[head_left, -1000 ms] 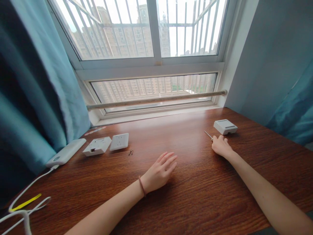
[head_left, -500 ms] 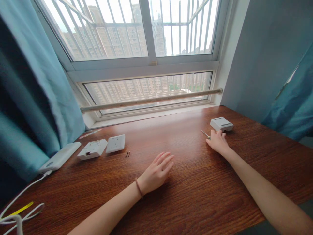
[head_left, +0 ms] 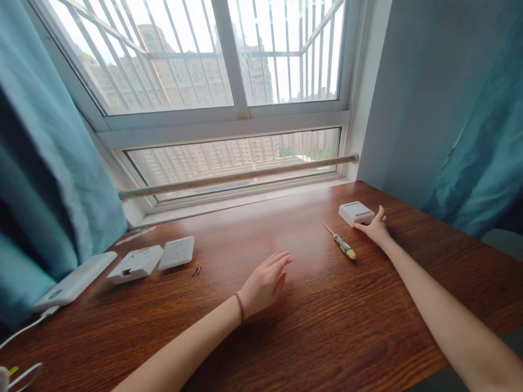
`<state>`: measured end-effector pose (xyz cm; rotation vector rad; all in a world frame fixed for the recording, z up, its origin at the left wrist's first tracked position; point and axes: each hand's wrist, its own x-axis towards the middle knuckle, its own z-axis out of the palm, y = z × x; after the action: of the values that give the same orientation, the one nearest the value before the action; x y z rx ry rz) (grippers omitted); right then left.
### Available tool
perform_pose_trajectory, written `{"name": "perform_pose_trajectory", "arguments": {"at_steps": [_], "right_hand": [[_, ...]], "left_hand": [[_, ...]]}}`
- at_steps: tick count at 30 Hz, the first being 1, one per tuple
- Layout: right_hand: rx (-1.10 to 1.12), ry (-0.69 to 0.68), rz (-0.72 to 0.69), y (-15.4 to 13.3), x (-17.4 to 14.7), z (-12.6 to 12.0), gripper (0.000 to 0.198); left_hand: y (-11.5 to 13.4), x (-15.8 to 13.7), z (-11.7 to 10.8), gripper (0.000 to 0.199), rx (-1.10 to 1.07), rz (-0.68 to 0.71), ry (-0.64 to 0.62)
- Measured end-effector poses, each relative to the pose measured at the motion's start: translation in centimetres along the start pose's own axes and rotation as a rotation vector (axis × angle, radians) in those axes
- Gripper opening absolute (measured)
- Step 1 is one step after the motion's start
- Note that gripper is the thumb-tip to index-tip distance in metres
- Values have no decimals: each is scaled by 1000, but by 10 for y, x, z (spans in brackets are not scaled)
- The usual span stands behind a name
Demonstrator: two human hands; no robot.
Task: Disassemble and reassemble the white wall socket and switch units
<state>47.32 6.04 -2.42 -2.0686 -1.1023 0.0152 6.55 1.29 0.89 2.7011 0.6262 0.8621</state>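
My right hand [head_left: 376, 228] is at the near right corner of a white plastic box [head_left: 356, 212] at the back right of the table. Its thumb meets the box's near side, and the fingers are spread apart past the right edge. To the left of that hand, a screwdriver [head_left: 343, 245] with a green and yellow handle lies on the wood, tip pointing to the window. My left hand [head_left: 265, 283], with a brown band at the wrist, is held over the table's middle, fingers stretched out and nothing in it.
At the left stand a second white box [head_left: 137, 264], a white socket panel [head_left: 177, 252] and small screws [head_left: 196, 270]. Farther left is a white power strip [head_left: 75, 282] with a cable. A blue curtain [head_left: 61, 141] hangs beside the table [head_left: 261, 348], below the window.
My right hand has left the screwdriver, whose handle it was covering, and moved to the white box. My left hand stays over the table. The view has shifted slightly right.
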Motion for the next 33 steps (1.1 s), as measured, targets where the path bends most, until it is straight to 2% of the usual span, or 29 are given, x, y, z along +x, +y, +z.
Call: {"name": "perform_pose_trajectory", "arguments": {"at_steps": [2,4,5,8,10,12,15,17,20,22,25,29,31,33], "right_hand": [[41,-25,3,5,2,5,118],[82,-51,-3,9,4,7,118],[101,-64,-9,11,6,7,117],[156,-93,-27,16,11,3,110],[190,-106,-41,17,13,1,105],[224,-114,-51,16,14,-1,100],[277,-119,-57,10,12,-4,92],[313,-122,-62,4,9,-8,88],[368,-132,-79,-11,3,-15,86],[407,-140,-101,-23,-2,-19,85],[475,-150,-154,-43,-16,-22,81],[596,-206,-267,-74,-56,-21,75],[716,-311,-350,-90,-86,-19,74],[815,-399,-438,-103,-118,-18,72]], "left_hand": [[5,41,22,42,-315,-160,75],[9,90,53,41,-788,-428,214],[10,115,71,40,-860,-482,244],[11,185,123,35,-983,-557,260],[11,220,150,33,-1051,-572,277],[11,243,169,32,-1117,-553,290],[13,259,185,29,-1219,-483,285],[14,261,189,27,-1269,-437,282],[14,256,185,35,-1291,-405,313],[15,249,175,42,-1272,-398,349],[16,227,145,49,-1218,-374,392],[17,169,94,62,-1126,-336,408],[17,128,70,72,-1069,-336,402],[16,83,49,73,-838,-317,306]]}}
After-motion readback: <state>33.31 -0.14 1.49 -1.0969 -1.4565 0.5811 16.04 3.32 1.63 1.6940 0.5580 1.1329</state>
